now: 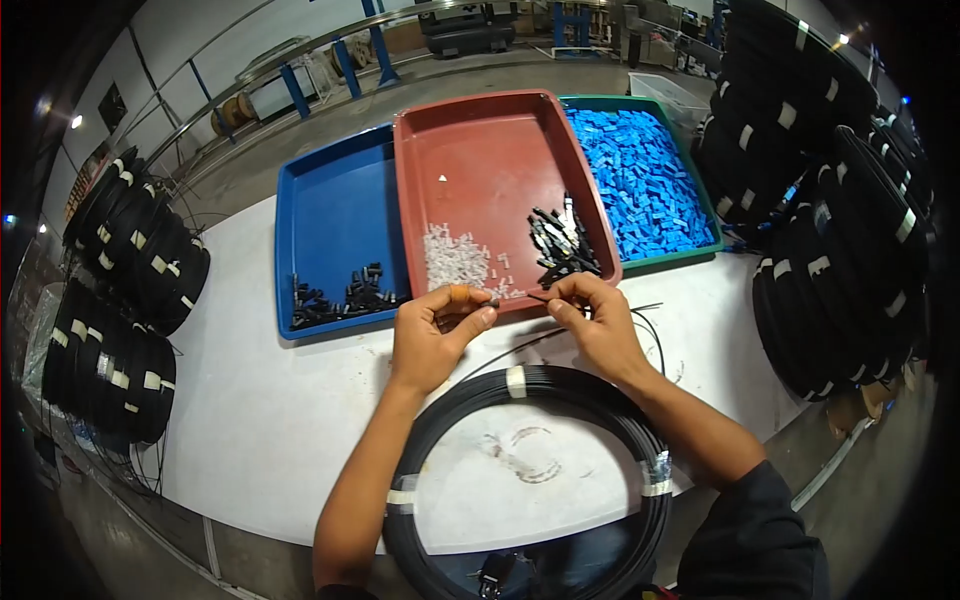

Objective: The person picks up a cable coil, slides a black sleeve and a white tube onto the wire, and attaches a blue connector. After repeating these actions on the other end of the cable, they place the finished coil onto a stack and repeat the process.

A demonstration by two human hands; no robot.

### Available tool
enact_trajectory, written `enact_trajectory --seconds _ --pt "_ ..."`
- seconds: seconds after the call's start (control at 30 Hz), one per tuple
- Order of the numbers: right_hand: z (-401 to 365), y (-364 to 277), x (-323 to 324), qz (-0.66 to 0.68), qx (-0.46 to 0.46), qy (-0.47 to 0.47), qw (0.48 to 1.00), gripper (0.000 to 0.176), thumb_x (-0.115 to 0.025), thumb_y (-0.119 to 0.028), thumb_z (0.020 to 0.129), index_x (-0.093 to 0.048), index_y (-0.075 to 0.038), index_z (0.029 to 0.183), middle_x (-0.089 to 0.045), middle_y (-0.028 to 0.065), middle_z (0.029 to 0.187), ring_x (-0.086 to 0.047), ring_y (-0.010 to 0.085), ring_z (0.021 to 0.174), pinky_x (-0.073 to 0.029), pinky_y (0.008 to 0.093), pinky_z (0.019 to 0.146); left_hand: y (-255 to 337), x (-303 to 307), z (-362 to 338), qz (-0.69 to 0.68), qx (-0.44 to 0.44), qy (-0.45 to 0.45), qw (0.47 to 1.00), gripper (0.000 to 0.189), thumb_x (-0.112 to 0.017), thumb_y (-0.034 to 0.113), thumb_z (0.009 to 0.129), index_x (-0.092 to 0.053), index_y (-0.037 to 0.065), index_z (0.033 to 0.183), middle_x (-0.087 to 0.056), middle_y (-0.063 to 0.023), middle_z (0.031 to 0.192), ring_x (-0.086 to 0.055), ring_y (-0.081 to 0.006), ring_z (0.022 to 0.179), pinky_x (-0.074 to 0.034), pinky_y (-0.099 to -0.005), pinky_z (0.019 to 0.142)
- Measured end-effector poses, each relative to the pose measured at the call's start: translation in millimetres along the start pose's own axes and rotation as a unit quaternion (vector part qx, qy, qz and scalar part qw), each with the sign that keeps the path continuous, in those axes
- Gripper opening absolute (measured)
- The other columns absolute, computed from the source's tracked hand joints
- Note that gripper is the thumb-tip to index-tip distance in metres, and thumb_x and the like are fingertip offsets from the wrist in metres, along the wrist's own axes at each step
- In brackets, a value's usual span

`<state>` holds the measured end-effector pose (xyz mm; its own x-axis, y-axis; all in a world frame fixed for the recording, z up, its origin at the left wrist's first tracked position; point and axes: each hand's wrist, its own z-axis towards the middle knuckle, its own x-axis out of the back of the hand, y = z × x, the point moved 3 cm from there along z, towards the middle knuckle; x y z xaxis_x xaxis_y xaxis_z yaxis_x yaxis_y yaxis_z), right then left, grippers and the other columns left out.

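My left hand (pixel 437 338) is closed in a pinch on a small black piece (pixel 492 303), mostly hidden by the fingers. An orange wrap circles one finger of that hand. Facing it, my right hand (pixel 603 332) pinches the thin end of a black cable (pixel 537 296); a short gap separates the two held parts. Below both hands lies a coil of black cable (pixel 410 450), bound with white tape and overhanging the table's near edge. A loose length of cable loops up from the coil toward my right hand.
A red tray (pixel 480 150) holds small clear pieces (pixel 455 258) and black parts (pixel 560 240). Beside it, a blue tray (pixel 340 200) has black parts, and a green tray (pixel 708 215) is full of blue pieces (pixel 640 180). Cable coils (pixel 835 290) are stacked on both sides of the white table (pixel 250 420).
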<state>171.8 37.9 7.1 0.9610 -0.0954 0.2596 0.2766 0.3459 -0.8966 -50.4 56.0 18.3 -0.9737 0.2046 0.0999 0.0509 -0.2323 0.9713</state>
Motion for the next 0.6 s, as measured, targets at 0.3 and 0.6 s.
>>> enact_trajectory --seconds 0.3,0.6 --pt "3.3 -3.4 13.3 -0.05 0.094 -0.037 0.994 0.008 -0.074 -0.008 0.084 -0.072 0.0 0.086 -0.066 0.0091 0.082 -0.063 0.019 0.07 -0.05 0.0314 0.064 1.4 -12.5 0.9 -0.003 -0.054 0.017 0.998 0.02 -0.08 0.001 0.086 -0.074 -0.003 0.105 -0.076 -0.01 0.096 -0.071 -0.0137 0.088 -0.056 -0.0268 0.082" --pt "12.7 9.0 40.2 -0.048 0.034 -0.036 0.998 0.012 -0.075 -0.009 0.084 -0.071 0.002 0.085 -0.063 0.0076 0.08 -0.061 0.015 0.068 -0.047 0.0302 0.062 -9.0 -45.5 2.3 -0.016 -0.067 0.008 0.998 0.02 -0.08 0.003 0.086 -0.073 -0.004 0.104 -0.074 -0.008 0.09 -0.069 -0.0123 0.081 -0.054 -0.0249 0.075"
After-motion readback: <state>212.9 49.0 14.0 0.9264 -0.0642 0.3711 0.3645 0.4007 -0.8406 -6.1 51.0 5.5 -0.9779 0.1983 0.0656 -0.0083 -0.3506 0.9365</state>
